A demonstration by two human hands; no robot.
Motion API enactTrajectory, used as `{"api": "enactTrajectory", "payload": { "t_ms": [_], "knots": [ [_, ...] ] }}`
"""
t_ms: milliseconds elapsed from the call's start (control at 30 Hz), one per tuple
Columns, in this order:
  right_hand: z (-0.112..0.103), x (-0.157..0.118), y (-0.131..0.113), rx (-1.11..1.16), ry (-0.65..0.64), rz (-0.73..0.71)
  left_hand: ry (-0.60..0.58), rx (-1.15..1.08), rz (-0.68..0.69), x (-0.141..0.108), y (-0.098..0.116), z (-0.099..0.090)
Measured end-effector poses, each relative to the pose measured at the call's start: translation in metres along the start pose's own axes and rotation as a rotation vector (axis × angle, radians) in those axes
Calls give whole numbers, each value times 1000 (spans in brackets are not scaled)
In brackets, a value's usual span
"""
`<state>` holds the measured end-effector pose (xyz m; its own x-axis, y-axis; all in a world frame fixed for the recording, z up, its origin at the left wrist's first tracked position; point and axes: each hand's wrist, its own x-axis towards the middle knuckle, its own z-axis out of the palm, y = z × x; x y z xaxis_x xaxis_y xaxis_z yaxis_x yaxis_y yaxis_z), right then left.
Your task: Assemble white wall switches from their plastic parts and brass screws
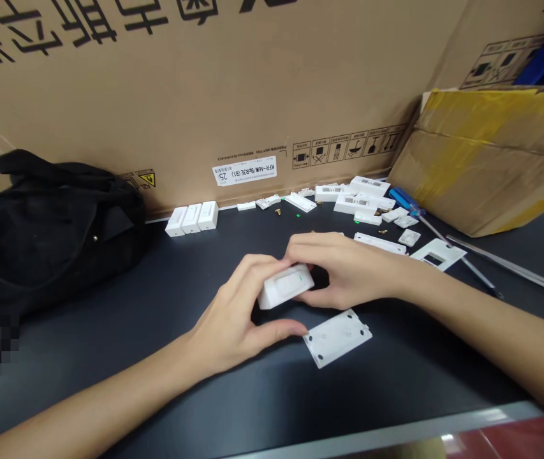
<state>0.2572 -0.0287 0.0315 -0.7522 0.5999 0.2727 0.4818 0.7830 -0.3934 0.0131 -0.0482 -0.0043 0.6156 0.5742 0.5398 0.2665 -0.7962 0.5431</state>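
Pinching grip of right hand [331, 268] on white casing [287, 286], left hand [240, 312] against it, thumb spread, over black tabletop [180, 408], large carton [195, 89] behind

A carton [252, 83] stands along the back of our counter [171, 274]. Before it, left to right, we have a bag [56, 236], three switch units [192, 218] side by side, then scattered parts [358, 203]. Right of these parts sits a box [486, 159], a screwdriver [408, 203] and a strip [515, 266] before it. Nearer us, a plate [338, 338] lies on the counter.
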Motion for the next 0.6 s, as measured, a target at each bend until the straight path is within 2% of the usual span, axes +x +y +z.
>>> {"api": "enactTrajectory", "payload": {
  "t_ms": [67, 133, 300, 400, 500, 600],
  "knots": [
    [5, 1, -2, -39, 13, -15, 36, 31, 30, 2, 1, -2],
    [5, 1, -1, -45, 47, -24, 125, 37, 63, 3, -1, -4],
    [-13, -5, 8, -206, 202, 7, 293, -8, 19, 7, -22, -10],
    [-23, -9, 13, -354, 280, 66, 449, 77, 168, 11, -38, -20],
    [-28, -11, 13, -422, 342, 101, 517, 168, 147, 14, -51, -30],
    [-30, -12, 11, -441, 367, 93, 565, 260, 263, 15, -59, -37]
  ]
}}
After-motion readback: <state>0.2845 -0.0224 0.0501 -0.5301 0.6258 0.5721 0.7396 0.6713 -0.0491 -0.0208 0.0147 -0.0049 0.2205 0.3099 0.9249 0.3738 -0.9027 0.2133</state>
